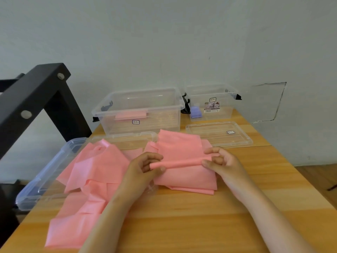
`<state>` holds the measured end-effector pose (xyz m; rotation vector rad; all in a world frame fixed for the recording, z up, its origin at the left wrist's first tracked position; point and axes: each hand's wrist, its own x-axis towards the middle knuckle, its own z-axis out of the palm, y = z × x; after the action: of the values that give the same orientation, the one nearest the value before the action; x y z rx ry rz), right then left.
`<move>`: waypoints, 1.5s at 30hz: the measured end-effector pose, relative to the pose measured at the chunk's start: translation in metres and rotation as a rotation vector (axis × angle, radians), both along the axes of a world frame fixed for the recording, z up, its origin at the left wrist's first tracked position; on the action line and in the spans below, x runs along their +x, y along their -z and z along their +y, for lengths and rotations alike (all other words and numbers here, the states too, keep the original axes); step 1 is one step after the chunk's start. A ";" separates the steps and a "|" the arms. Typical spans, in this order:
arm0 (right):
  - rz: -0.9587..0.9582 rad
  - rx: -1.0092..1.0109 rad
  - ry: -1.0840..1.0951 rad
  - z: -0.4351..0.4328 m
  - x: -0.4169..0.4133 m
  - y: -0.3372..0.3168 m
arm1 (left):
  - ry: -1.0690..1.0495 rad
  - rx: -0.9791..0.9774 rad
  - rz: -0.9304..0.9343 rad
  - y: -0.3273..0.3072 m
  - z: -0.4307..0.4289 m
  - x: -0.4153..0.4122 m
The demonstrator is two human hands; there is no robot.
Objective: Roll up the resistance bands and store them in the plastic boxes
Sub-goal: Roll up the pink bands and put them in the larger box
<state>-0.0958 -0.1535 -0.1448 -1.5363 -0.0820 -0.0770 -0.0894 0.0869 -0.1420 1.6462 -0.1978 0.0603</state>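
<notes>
A pink resistance band [184, 176] lies partly folded on the wooden table [200, 220], its near edge rolled into a thin tube [182, 163]. My left hand [145, 167] pinches the tube's left end, and my right hand [220, 161] pinches its right end. More loose pink band [87, 189] sprawls to the left. A clear plastic box [138, 110] behind holds a rolled pink band [131, 115]. A second clear box [211, 103] at the back right holds purple rolled bands [196, 112].
One clear lid [218, 134] lies flat in front of the right box, and another [125, 140] in front of the left box. A third clear lid [43, 179] overhangs the table's left edge. A black metal frame [36, 99] stands at the left. A wall runs behind.
</notes>
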 end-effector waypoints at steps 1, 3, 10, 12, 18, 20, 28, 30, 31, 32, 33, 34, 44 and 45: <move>0.002 -0.004 -0.011 0.000 0.000 0.000 | 0.007 0.003 -0.004 0.001 0.001 0.000; -0.011 -0.015 -0.031 0.000 -0.001 0.001 | 0.015 0.020 -0.027 0.001 0.002 0.001; -0.013 -0.007 -0.060 0.004 -0.003 -0.002 | -0.019 0.086 -0.115 0.002 0.003 0.001; -0.017 -0.001 -0.067 0.005 -0.003 -0.002 | -0.016 0.090 -0.146 0.000 0.002 0.001; -0.031 0.076 -0.083 0.003 -0.001 0.001 | 0.019 -0.062 -0.048 -0.004 0.003 -0.004; -0.028 0.115 -0.076 0.002 0.000 0.001 | 0.033 -0.097 -0.006 -0.004 0.003 -0.007; -0.033 0.045 -0.035 0.004 0.000 0.003 | -0.013 -0.052 -0.021 -0.001 0.002 -0.002; -0.016 0.024 -0.031 0.004 0.000 0.004 | 0.003 -0.038 -0.019 0.000 0.003 -0.002; -0.019 -0.005 -0.027 0.003 0.000 0.004 | 0.004 -0.030 -0.023 0.000 0.003 -0.002; -0.025 -0.031 -0.022 0.004 0.000 0.004 | 0.002 -0.017 -0.028 0.000 0.003 -0.001; -0.034 -0.049 -0.020 0.004 0.000 0.004 | 0.000 0.002 -0.031 0.000 0.003 -0.001; -0.043 -0.058 -0.020 0.005 0.000 0.003 | -0.003 0.018 -0.035 -0.001 0.003 -0.002; -0.019 -0.034 -0.025 0.004 0.000 0.001 | -0.022 -0.047 -0.073 -0.007 0.000 -0.007; -0.011 -0.025 -0.027 0.004 0.000 0.002 | -0.032 -0.042 -0.078 -0.006 0.000 -0.006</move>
<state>-0.0960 -0.1499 -0.1463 -1.5593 -0.1123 -0.0633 -0.0954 0.0869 -0.1361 1.6063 -0.2286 0.1524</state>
